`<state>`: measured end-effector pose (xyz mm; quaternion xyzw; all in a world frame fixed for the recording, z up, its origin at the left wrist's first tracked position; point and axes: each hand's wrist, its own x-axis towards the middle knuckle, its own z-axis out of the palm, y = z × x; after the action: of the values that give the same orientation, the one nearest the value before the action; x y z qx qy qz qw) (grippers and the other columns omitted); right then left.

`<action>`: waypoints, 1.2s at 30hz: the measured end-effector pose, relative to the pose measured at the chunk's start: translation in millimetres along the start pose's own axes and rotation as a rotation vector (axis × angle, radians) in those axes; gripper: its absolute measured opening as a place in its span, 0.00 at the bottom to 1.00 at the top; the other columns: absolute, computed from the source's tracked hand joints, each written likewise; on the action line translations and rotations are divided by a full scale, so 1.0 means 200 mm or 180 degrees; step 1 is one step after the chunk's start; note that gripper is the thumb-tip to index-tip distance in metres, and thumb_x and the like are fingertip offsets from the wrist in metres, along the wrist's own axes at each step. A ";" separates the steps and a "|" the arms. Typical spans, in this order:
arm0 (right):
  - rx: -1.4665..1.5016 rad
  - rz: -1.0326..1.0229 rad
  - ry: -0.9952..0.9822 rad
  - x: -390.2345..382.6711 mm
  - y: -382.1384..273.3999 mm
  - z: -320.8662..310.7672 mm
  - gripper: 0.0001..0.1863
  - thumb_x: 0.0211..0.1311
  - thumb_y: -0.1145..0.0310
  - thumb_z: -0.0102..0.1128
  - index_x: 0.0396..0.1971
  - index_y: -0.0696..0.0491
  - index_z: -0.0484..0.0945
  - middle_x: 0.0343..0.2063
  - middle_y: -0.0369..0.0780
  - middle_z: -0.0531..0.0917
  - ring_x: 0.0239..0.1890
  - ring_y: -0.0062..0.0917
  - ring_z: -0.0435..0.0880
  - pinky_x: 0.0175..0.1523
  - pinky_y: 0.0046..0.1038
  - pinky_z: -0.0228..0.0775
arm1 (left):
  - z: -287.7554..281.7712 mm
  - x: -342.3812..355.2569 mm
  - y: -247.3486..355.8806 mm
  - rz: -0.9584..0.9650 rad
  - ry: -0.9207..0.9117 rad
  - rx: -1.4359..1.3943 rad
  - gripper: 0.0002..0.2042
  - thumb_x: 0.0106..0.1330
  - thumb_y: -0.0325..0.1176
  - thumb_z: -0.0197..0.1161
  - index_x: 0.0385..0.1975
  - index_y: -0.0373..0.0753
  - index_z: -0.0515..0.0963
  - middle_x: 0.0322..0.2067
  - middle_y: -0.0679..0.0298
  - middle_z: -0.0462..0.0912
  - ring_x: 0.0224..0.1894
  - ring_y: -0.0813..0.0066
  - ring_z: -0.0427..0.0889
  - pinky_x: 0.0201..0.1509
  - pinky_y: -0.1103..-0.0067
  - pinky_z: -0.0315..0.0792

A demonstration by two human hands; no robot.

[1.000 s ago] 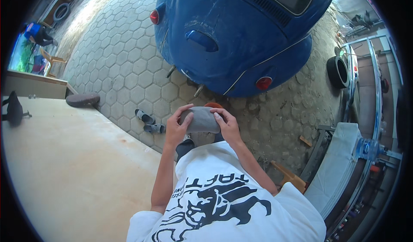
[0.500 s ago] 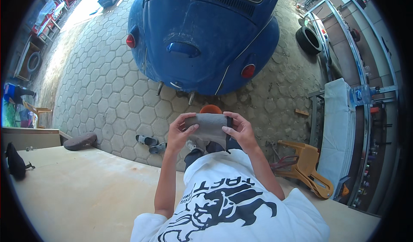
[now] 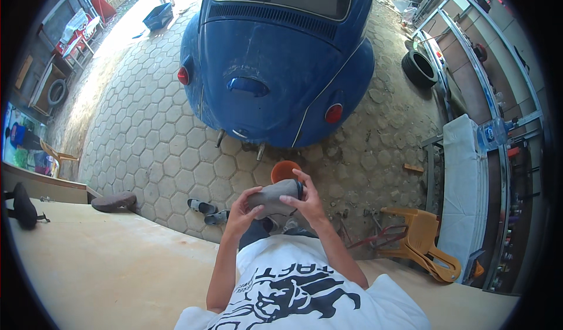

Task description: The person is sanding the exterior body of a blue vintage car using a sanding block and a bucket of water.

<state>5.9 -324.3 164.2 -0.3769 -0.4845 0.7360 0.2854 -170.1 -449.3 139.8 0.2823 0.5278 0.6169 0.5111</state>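
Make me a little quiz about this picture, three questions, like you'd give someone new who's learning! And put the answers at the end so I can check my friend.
1. True or false: the left hand and the right hand are both holding the grey fabric piece.

2. Pick one. What colour is the round container just beyond the grey fabric piece?
A) Green
B) Orange
C) White

3. Fill in the blank with left or right: in the picture, the sandals lie to the ____ of the round container.

Key: 1. True. 2. B. 3. Left.
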 end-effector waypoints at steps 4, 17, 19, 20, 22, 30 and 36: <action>-0.1464 -0.0346 -0.0218 -0.10 0.15 -0.02 0.35 0.46 0.68 0.74 0.57 0.49 0.70 0.46 0.40 0.80 0.48 0.25 0.79 0.55 0.28 0.69 | 0.01 -0.04 0.04 -0.0225 0.0001 0.0349 0.30 0.54 0.20 0.66 0.61 0.40 0.70 0.49 0.61 0.79 0.49 0.76 0.79 0.53 0.78 0.73; -0.3766 -0.1459 0.1323 0.22 0.04 0.29 0.12 0.36 0.68 0.73 0.27 0.45 0.83 0.45 0.37 0.78 0.53 0.34 0.74 0.54 0.43 0.65 | -0.43 0.50 0.10 0.0345 -0.1014 0.2316 0.16 0.47 0.28 0.74 0.38 0.40 0.80 0.48 0.59 0.74 0.49 0.65 0.75 0.52 0.72 0.70; -0.3746 -0.2074 0.1379 0.30 -0.01 0.34 0.13 0.35 0.69 0.73 0.26 0.47 0.83 0.42 0.37 0.80 0.49 0.34 0.78 0.52 0.40 0.68 | -0.50 0.64 0.20 0.0667 -0.1208 0.1893 0.16 0.51 0.28 0.72 0.41 0.40 0.78 0.47 0.60 0.75 0.48 0.66 0.76 0.53 0.73 0.70; -0.2952 -0.1570 0.0962 0.35 0.03 0.36 0.12 0.37 0.69 0.73 0.26 0.49 0.82 0.37 0.37 0.80 0.43 0.31 0.80 0.48 0.35 0.71 | -0.53 0.69 0.24 0.0952 -0.1353 0.1497 0.17 0.54 0.28 0.69 0.44 0.40 0.76 0.45 0.61 0.76 0.48 0.68 0.77 0.55 0.74 0.69; -0.2128 -0.1124 0.0594 0.48 0.00 0.45 0.12 0.38 0.70 0.73 0.26 0.52 0.81 0.32 0.37 0.81 0.37 0.28 0.82 0.44 0.30 0.73 | -0.62 0.79 0.29 0.0181 -0.1324 0.0808 0.16 0.58 0.30 0.68 0.46 0.40 0.75 0.45 0.64 0.76 0.48 0.72 0.76 0.54 0.76 0.69; 0.1686 -0.0508 0.0519 0.76 -0.04 0.92 0.38 0.52 0.64 0.68 0.61 0.53 0.60 0.54 0.40 0.70 0.53 0.21 0.72 0.59 0.24 0.64 | -0.68 1.07 0.50 -0.0392 0.0040 -0.0169 0.16 0.71 0.41 0.57 0.51 0.37 0.70 0.44 0.65 0.78 0.48 0.77 0.75 0.53 0.79 0.68; 0.0974 0.0367 0.1503 0.87 0.01 0.91 0.33 0.52 0.66 0.68 0.58 0.55 0.67 0.51 0.39 0.75 0.54 0.26 0.74 0.61 0.27 0.63 | -0.66 1.19 0.43 -0.0524 -0.0166 0.0486 0.27 0.68 0.39 0.60 0.63 0.39 0.58 0.49 0.57 0.75 0.52 0.71 0.74 0.56 0.78 0.68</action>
<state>-241.8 -277.9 159.3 -0.5174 -0.2657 0.7075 0.4015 -391.7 -269.7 138.4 0.2920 0.5812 0.5232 0.5506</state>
